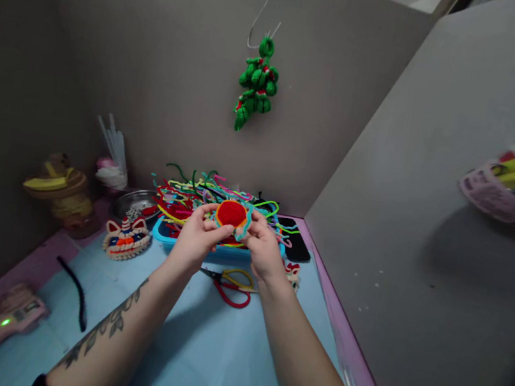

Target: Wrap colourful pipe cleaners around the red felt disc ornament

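Between my two hands is a round red fuzzy piece (pixel 231 213) with an orange rim and a wavy light-blue edging, which looks made of chenille stems. My left hand (pixel 196 234) pinches its left side, thumb at the lower edge. On the opposite side, my right hand (pixel 265 246) has its fingers closed on the light-blue edging. Both hands are raised in front of a blue tray (pixel 236 254) heaped with loose multicoloured chenille stems (pixel 190 192). Below the hands, scissors (pixel 233 287) with one yellow and one red handle lie on the table.
A lion-like fuzzy face (pixel 127 239) and a metal dish (pixel 137 204) are at the left. Nearer lie a black stem (pixel 74 291) and a pink device (pixel 8 323) with a green light. A phone (pixel 295 244) rests right of the tray. A green ornament (pixel 258 83) hangs behind.
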Action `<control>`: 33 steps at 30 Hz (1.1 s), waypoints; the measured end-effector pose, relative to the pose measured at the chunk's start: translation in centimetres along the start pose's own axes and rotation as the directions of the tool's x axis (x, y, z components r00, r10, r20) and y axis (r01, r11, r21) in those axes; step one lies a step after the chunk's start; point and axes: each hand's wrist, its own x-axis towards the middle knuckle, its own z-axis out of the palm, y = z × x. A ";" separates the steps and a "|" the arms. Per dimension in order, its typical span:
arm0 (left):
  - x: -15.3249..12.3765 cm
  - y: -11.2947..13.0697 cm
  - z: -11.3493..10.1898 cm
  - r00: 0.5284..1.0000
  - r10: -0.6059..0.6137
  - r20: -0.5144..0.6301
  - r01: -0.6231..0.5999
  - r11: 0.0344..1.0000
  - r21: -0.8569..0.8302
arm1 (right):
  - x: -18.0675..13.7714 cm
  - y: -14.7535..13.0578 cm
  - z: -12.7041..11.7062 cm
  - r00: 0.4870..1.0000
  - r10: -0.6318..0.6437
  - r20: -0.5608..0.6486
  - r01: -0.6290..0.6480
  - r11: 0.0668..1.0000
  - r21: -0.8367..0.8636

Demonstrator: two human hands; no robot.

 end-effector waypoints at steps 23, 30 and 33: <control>-0.1 -0.4 0.6 0.992 0.021 -0.121 -0.041 0.986 -0.165 | -1.2 -1.3 0.8 0.884 -0.466 -0.034 0.365 0.733 -0.575; -0.3 -0.8 1.0 0.995 -0.028 -0.100 0.003 0.969 -0.247 | -1.2 -0.7 0.9 0.807 -0.587 -0.066 0.416 0.644 -0.642; -0.3 -0.9 1.1 0.994 -0.033 -0.105 0.005 0.968 -0.249 | -1.3 -0.7 1.1 0.838 -0.533 -0.117 0.380 0.724 -0.576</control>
